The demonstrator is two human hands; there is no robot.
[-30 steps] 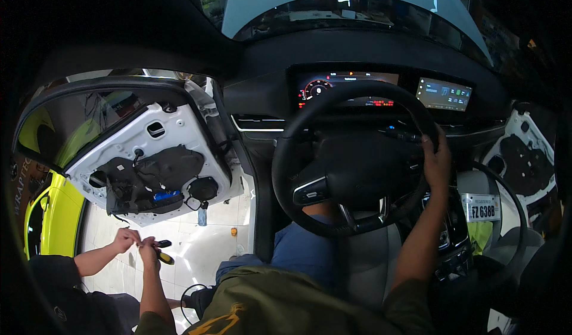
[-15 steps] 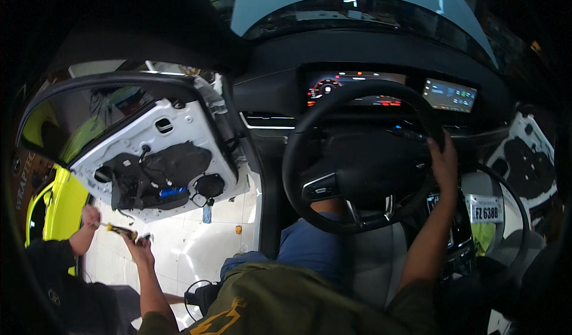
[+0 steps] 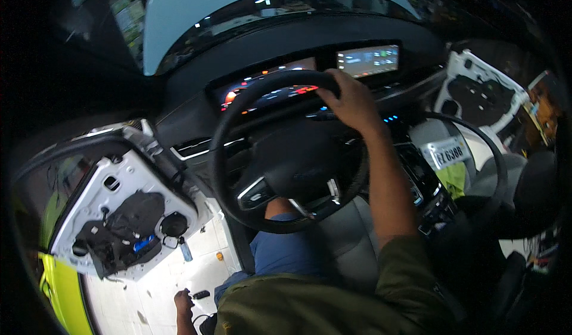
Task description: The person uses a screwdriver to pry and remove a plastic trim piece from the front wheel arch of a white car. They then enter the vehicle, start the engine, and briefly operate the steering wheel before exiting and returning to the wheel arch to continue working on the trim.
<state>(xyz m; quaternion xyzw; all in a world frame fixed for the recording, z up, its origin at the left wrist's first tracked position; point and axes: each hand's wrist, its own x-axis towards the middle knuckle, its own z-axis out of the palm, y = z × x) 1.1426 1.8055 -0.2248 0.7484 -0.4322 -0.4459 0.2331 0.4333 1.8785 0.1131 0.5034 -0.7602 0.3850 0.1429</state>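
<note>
My right hand point(image 3: 350, 101) is closed around the upper right of the black steering wheel point(image 3: 217, 156), with the forearm crossing in front of the wheel's right side. Low on the left, outside the door opening, my left hand point(image 3: 183, 304) is small in view and closed. A small dark oblong object point(image 3: 201, 294) shows at its fingertips; its kind is too small to make out. Behind the wheel, the instrument display point(image 3: 268, 87) and a centre screen point(image 3: 367, 61) are lit.
To the left stands an open white door point(image 3: 128, 177) stripped of its trim, with a speaker and dark lining showing. A yellow car point(image 3: 62, 293) is beyond it. A licence plate point(image 3: 444, 153) and a yellow-green cloth point(image 3: 451, 180) lie on the passenger seat; another stripped door point(image 3: 482, 93) is further right.
My view has swung to the right and tilted. My right hand is now higher on the wheel. My left hand has drawn away from a yellow-handled screwdriver; the co-worker beside the door is out of view.
</note>
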